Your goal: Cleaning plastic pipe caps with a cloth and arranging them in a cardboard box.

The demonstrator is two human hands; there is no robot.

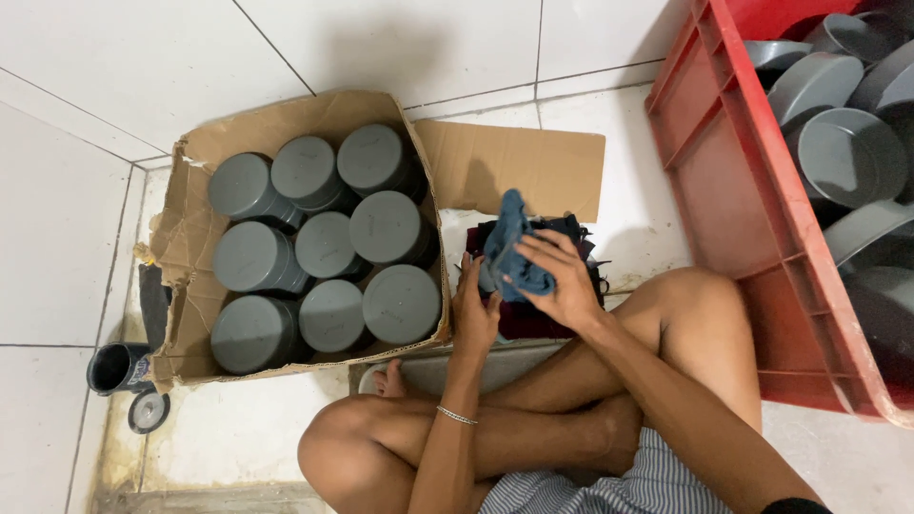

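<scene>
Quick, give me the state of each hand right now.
Left hand: fingers curled around a grey cap, mostly hidden, held against the dark cloths.
Right hand: closed on a blue rag, pressing it onto the cap.

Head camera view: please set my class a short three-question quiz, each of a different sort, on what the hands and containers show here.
1. True or false: the open brown cardboard box holds round grey plastic caps stacked in columns.
2. Which hand presses the crumpled blue cloth? A) left hand B) right hand C) neither
3. Fill in: the loose grey plastic caps at the upper right lie in a ____ plastic crate.

Key
1. True.
2. B: the right hand lies on the cloth, while the left hand grips what is under it, mostly hidden.
3. Red.
</scene>
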